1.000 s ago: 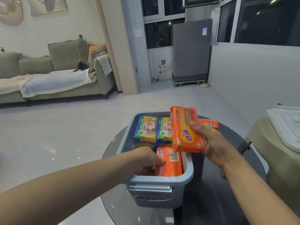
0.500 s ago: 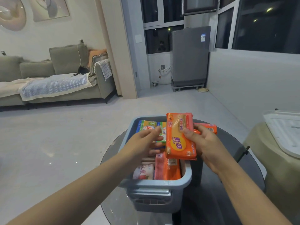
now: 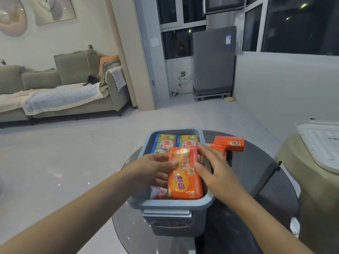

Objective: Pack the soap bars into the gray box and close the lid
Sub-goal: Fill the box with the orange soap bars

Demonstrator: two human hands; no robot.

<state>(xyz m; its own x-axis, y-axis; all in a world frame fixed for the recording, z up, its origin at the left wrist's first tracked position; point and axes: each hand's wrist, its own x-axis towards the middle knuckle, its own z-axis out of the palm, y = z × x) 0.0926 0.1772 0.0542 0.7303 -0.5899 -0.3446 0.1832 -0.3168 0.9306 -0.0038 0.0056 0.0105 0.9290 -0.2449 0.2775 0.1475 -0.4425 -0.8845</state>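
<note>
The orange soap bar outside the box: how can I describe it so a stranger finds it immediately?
Find the round dark glass table and the gray box on it. Just right of the box's far corner, the orange soap bar lies on the glass. Unlike its neighbours, it shows a white barcode label and no hand touches it.

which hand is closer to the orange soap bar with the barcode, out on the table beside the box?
Right. The right hand sits just below and left of that orange bar, fingers on the orange pack over the gray box. The left hand is across the pack, farther off.
</note>
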